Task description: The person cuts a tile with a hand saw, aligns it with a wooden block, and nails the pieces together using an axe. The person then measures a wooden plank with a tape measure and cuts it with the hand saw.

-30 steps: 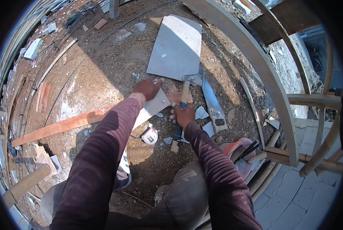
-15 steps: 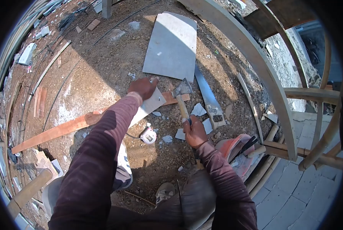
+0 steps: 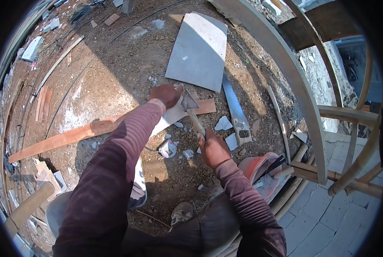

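My left hand (image 3: 166, 95) is closed on the far end of a narrow pale board (image 3: 168, 120). This board lies across a long reddish wooden plank (image 3: 71, 139) on the ground. In my right hand (image 3: 215, 150) is the wooden handle of a hatchet (image 3: 195, 122). Its triangular grey metal head is over the board's right edge, close to my left fingers. Whether the head touches the board I cannot tell. A white tape measure (image 3: 168, 148) lies just below the board. To the right is a handsaw (image 3: 234, 103) with its blade pointing away from me.
A large grey sheet (image 3: 198, 51) lies beyond my hands. Near my right forearm stands a reddish bucket (image 3: 260, 167) with tools in it. A curved beam (image 3: 285, 64) and bamboo poles (image 3: 294, 184) border the right side. White shards (image 3: 222, 124) litter the dirt.
The hatchet head has swung left, from beside the pale board to over its edge. My right hand has risen slightly. The view has shifted a little.
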A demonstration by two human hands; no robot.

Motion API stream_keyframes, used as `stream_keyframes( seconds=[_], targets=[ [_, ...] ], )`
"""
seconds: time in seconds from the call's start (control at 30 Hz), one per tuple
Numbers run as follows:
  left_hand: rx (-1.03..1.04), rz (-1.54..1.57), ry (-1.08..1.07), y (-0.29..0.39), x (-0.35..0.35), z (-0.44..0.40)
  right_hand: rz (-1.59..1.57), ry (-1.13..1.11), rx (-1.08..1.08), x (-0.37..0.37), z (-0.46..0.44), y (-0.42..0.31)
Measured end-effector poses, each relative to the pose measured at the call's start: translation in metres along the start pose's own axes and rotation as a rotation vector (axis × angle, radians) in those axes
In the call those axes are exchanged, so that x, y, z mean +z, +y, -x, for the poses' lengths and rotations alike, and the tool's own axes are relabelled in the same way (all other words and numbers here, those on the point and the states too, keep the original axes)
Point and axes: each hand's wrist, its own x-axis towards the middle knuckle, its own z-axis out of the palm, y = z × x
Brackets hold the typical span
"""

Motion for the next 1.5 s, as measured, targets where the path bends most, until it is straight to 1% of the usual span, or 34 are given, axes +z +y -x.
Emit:
stream_keyframes(
  seconds=[0.1, 0.13, 0.2, 0.23, 0.3, 0.37, 0.4, 0.43, 0.47, 0.53, 0.57, 0.6, 0.63, 0.7, 0.73, 0.77, 0.83, 0.9, 0.93, 0.97, 1.03, 1.07, 1.1, 1.17, 1.2, 1.23, 1.27, 1.3, 1.33, 1.37, 1.4, 1.43, 1.47, 1.5],
  targets=[
    [0.021, -0.02, 0.077, 0.001, 0.0, 0.004, -0.023, 0.029, -0.028, -0.021, 0.008, -0.002],
    [0.027, -0.009, 0.087, -0.001, 0.007, 0.003, -0.048, 0.152, -0.128, -0.032, 0.014, -0.011],
    [0.031, 0.019, 0.127, -0.007, 0.012, -0.008, -0.2, 0.371, -0.268, -0.072, 0.021, -0.045],
    [0.042, 0.015, 0.101, -0.009, 0.013, -0.009, -0.284, 0.481, -0.329, -0.085, 0.024, -0.057],
    [0.07, 0.009, 0.054, -0.009, 0.011, -0.011, -0.489, 0.62, -0.394, -0.095, 0.023, -0.065],
    [0.058, -0.004, 0.045, -0.007, 0.007, -0.005, -0.349, 0.516, -0.284, -0.057, 0.011, -0.045],
    [0.055, -0.007, 0.046, -0.005, 0.006, -0.004, -0.129, 0.372, -0.173, -0.021, 0.001, -0.016],
    [0.047, -0.005, 0.059, -0.005, 0.01, -0.002, 0.089, 0.22, -0.06, -0.001, -0.001, 0.001],
    [0.043, -0.005, 0.077, -0.005, 0.015, -0.005, 0.098, 0.144, -0.003, -0.001, 0.003, 0.008],
    [0.035, 0.003, 0.084, -0.002, 0.003, -0.007, 0.116, -0.006, 0.099, -0.014, 0.004, 0.015],
    [0.032, 0.01, 0.043, -0.002, 0.005, -0.004, 0.088, 0.089, 0.06, -0.017, 0.01, 0.018],
    [0.026, 0.017, 0.015, -0.001, 0.002, -0.002, 0.061, 0.192, 0.011, -0.034, 0.013, 0.004],
    [0.032, 0.019, 0.048, -0.005, 0.006, -0.005, 0.031, 0.294, -0.042, -0.051, 0.015, -0.013],
    [0.056, 0.014, 0.113, -0.009, 0.018, -0.014, -0.153, 0.458, -0.142, -0.086, 0.023, -0.049],
    [0.062, 0.016, 0.113, -0.009, 0.019, -0.015, -0.262, 0.65, -0.306, -0.089, 0.022, -0.058],
    [0.066, 0.022, 0.112, -0.009, 0.021, -0.015, -0.265, 0.715, -0.38, -0.074, 0.019, -0.055],
    [0.056, 0.025, 0.101, -0.012, 0.02, -0.014, -0.272, 0.853, -0.533, -0.024, 0.009, -0.029],
    [0.035, 0.032, 0.092, -0.007, 0.016, -0.011, 0.198, 0.042, 0.102, 0.019, 0.0, 0.009],
    [0.037, 0.02, 0.074, -0.005, 0.013, -0.01, 0.104, 0.058, 0.131, 0.019, -0.003, 0.008],
    [0.03, 0.018, 0.077, -0.003, 0.007, -0.016, 0.087, 0.147, 0.063, 0.01, -0.012, 0.013],
    [0.022, 0.023, 0.037, -0.004, 0.017, -0.009, 0.036, 0.258, -0.03, -0.025, 0.006, -0.011],
    [0.026, 0.03, 0.034, -0.005, 0.014, -0.009, -0.094, 0.411, -0.144, -0.043, 0.012, -0.024],
    [0.032, 0.035, 0.038, -0.006, 0.011, -0.011, -0.16, 0.595, -0.257, -0.057, 0.017, -0.034],
    [0.046, 0.076, 0.047, -0.008, 0.014, -0.014, -0.738, 0.707, -0.403, -0.059, 0.028, -0.04],
    [0.041, 0.072, 0.05, -0.009, 0.015, -0.015, -0.574, 0.728, -0.462, -0.042, 0.025, -0.028],
    [0.041, 0.069, 0.051, -0.008, 0.015, -0.014, -0.406, 0.747, -0.515, -0.011, 0.017, -0.002],
    [0.039, 0.078, 0.044, -0.006, 0.013, -0.012, -0.194, 0.485, -0.203, 0.008, 0.01, 0.007],
    [0.037, 0.088, 0.035, -0.004, 0.01, -0.005, 0.113, 0.163, 0.032, 0.027, 0.004, 0.017],
    [0.046, 0.092, 0.029, 0.001, 0.005, -0.002, 0.112, 0.049, 0.099, 0.031, -0.007, 0.02],
    [0.058, 0.067, 0.037, 0.005, -0.004, -0.006, 0.091, 0.118, 0.074, 0.028, -0.012, 0.026],
    [0.048, 0.061, 0.048, 0.007, -0.007, -0.009, 0.087, 0.168, 0.031, 0.01, -0.015, 0.021],
    [0.034, 0.043, 0.018, 0.003, 0.002, -0.002, 0.063, 0.191, 0.016, 0.0, -0.001, 0.011],
    [0.036, 0.05, 0.005, 0.001, 0.008, 0.001, 0.003, 0.331, -0.03, -0.023, 0.01, -0.012],
    [0.035, 0.057, 0.004, 0.001, 0.007, -0.002, -0.176, 0.494, -0.142, -0.038, 0.018, -0.025]
  ],
)
